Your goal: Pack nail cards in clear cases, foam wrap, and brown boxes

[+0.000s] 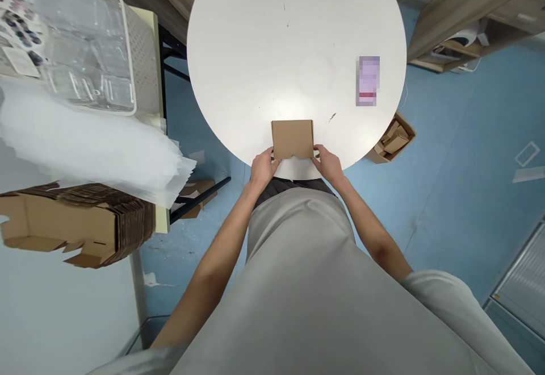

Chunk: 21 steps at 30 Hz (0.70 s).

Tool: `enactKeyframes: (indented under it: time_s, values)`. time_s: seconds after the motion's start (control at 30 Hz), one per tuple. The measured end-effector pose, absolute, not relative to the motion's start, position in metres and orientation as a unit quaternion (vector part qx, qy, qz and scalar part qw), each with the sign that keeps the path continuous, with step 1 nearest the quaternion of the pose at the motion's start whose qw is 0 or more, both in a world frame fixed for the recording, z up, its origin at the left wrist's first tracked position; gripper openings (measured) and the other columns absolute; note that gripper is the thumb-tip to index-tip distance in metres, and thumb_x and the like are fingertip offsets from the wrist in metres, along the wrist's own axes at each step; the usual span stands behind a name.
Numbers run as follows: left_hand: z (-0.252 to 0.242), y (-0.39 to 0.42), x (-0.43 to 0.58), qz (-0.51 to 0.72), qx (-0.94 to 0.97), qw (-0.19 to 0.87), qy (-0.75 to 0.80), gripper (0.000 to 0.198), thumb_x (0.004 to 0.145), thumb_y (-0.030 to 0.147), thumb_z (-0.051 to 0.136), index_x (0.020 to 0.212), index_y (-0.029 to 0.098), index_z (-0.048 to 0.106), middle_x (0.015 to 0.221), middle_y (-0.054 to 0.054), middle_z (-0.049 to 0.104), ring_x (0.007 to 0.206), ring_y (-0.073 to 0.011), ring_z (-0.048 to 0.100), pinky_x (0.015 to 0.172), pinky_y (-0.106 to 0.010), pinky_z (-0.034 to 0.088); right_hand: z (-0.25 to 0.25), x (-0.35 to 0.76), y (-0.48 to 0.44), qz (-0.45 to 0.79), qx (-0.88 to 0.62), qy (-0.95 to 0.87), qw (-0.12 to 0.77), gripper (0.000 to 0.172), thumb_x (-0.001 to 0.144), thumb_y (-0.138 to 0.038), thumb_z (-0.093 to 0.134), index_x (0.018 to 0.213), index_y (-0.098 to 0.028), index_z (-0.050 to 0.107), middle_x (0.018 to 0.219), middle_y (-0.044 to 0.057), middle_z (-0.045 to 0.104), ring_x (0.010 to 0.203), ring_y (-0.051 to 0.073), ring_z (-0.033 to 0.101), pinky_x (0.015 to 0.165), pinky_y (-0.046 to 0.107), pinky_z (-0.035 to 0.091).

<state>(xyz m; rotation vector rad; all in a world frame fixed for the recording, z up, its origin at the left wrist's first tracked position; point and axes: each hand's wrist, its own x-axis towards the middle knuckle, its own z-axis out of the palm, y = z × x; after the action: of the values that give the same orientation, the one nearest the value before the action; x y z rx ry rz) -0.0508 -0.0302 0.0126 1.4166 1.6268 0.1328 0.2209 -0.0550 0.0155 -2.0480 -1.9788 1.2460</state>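
Observation:
A small brown cardboard box (293, 138), its top folded over, lies at the near edge of the round white table (264, 34). My left hand (263, 169) grips its near left corner, fingers along the side and thumb at the front. At the opposite corner, my right hand (328, 165) holds the box in the same way. A notch shows in the middle of the box's near edge. What is inside the box is hidden.
A blurred purple item (368, 81) lies on the table's right. On the left shelf are a white basket (145, 51) of clear plastic containers, white sheets (93, 136) and stacked flat cardboard boxes (131, 221). An open carton (411, 128) with cardboard pieces stands on the floor at right.

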Motion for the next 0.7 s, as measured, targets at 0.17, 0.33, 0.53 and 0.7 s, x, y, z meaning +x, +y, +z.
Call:
enactKeyframes:
  time_s: [0.17, 0.33, 0.53, 0.7]
  values:
    - [0.007, -0.011, -0.054, 0.059, 0.518, 0.523, 0.674, 0.044, 0.081, 0.021, 0.09, 0.123, 0.022, 0.077, 0.131, -0.015, 0.082, 0.112, -0.0385, 0.08, 0.108, -0.053, 0.06, 0.011, 0.225, -0.045, 0.49, -0.675, -0.543, 0.093, 0.043, 0.099, -0.036, 0.07, 0.139, -0.025, 0.058, 0.135, 0.012, 0.081, 0.101, 0.03, 0.082, 0.093, 0.048, 0.065]
    - [-0.004, -0.023, -0.059, 0.172, 0.309, 0.668, 0.655, 0.049, 0.096, 0.037, 0.082, 0.137, 0.016, 0.065, 0.12, -0.015, 0.082, 0.107, -0.0255, 0.082, 0.107, -0.049, 0.065, 0.001, 0.228, -0.056, 0.587, -0.669, -0.409, 0.199, 0.048, 0.097, -0.063, 0.07, 0.127, -0.027, 0.059, 0.13, 0.012, 0.081, 0.099, 0.025, 0.083, 0.094, 0.046, 0.067]
    - [-0.016, -0.032, -0.055, 0.217, 0.232, 0.674, 0.666, 0.044, 0.096, 0.031, 0.084, 0.133, 0.015, 0.066, 0.115, -0.013, 0.081, 0.108, -0.0234, 0.081, 0.111, -0.052, 0.066, -0.011, 0.22, -0.059, 0.606, -0.689, -0.313, 0.243, 0.052, 0.09, -0.072, 0.073, 0.112, -0.026, 0.059, 0.109, 0.008, 0.082, 0.093, 0.023, 0.083, 0.094, 0.044, 0.067]
    - [-0.024, -0.034, -0.051, 0.193, 0.251, 0.656, 0.685, 0.038, 0.098, 0.027, 0.079, 0.132, 0.013, 0.068, 0.119, -0.014, 0.079, 0.104, -0.0215, 0.08, 0.11, -0.05, 0.067, -0.018, 0.215, -0.061, 0.601, -0.7, -0.304, 0.239, 0.052, 0.09, -0.071, 0.074, 0.112, -0.026, 0.059, 0.109, 0.008, 0.081, 0.091, 0.021, 0.082, 0.093, 0.042, 0.067]
